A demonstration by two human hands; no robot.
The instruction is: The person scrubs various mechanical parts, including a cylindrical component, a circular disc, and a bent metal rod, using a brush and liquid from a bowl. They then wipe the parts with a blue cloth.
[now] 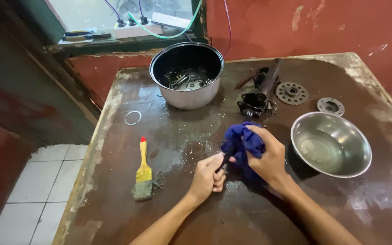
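Note:
My left hand (207,178) is closed around the lower end of a thin dark metal rod (226,160) near the middle of the brown table (159,213). My right hand (270,156) grips a bunched blue cloth (243,141) that wraps the rod's upper end. Both hands meet just above the tabletop, left of a steel bowl (331,144). Most of the rod is hidden by the cloth and my fingers.
A dark pot (187,75) with small metal parts stands at the back. A yellow-handled paintbrush (143,174) and a thin ring (132,117) lie at left. A black machine part (259,93), a gear (291,93) and a round flange (330,106) lie at back right.

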